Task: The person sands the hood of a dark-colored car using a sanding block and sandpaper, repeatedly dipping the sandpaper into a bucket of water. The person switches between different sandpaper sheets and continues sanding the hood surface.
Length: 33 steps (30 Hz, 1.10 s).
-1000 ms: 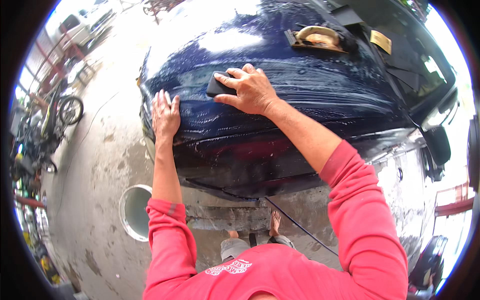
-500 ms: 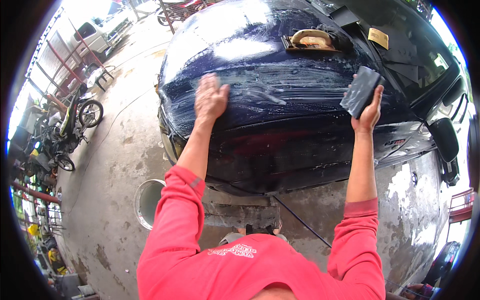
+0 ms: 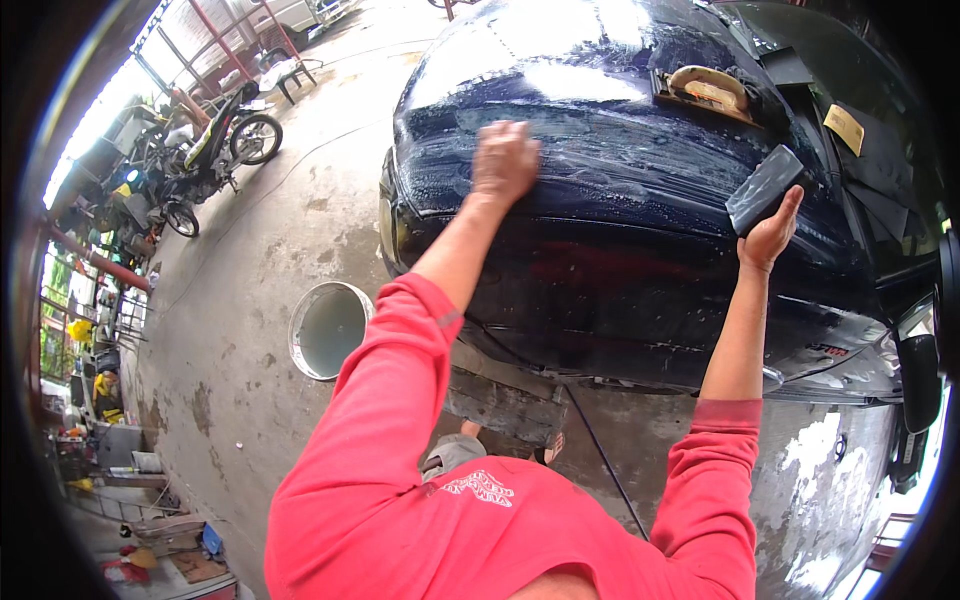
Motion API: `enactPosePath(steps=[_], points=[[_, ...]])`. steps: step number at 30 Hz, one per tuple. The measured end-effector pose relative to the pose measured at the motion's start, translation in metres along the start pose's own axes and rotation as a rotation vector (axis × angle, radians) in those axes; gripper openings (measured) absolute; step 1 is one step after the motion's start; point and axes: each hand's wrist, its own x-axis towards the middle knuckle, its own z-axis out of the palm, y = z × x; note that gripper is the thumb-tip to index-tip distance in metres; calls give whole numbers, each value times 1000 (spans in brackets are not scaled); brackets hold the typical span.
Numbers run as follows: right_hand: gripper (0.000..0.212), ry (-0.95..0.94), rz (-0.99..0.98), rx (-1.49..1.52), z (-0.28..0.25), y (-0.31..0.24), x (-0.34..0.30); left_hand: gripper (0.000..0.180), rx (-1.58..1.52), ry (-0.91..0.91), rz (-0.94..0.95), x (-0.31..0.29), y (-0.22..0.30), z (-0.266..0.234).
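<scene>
Hands are working on a wet dark blue car hood [image 3: 620,200]: your left hand [image 3: 505,160] is pressing flat, fingers spread, holding nothing, while your right hand [image 3: 770,235] is gripping a dark sanding block [image 3: 763,188] against it. Bucket [image 3: 328,330] is standing nearby.

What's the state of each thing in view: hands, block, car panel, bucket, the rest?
Left hand: flat, palm down on the wet panel.
Right hand: gripping the dark sanding block, raised, tilted.
Dark blue car panel: wet, streaked with water.
White bucket: upright on the concrete, holds water.
Second sanding block with tan pad: lying on the panel, unheld.
Motorcycle: parked, upright.
</scene>
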Motion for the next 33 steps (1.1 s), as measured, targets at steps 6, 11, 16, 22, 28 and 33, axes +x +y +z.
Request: enactPosePath(steps=[6,11,16,22,28,33], points=[[55,-15,141,142,-11,-17,10,36,-827,203,-801,-148,-188,-88],[89,-16,51,-193,-2,-28,12,37,-1251,253,-1597,-382,-333,-143],[80,58,75,-269,8,-40,9,50,-425,-418,-1621,-551,-412,-76],[63,40,121,37,-7,-32,15,23,-1149,-39,-2041,-589,-449,-79],[91,58,229,297,-1,-36,-10,30,-1698,280,-1273,-333,-358,-146],[84,-300,383,592,-34,-59,-66,28,-977,-194,-308,-80,-147,-81]])
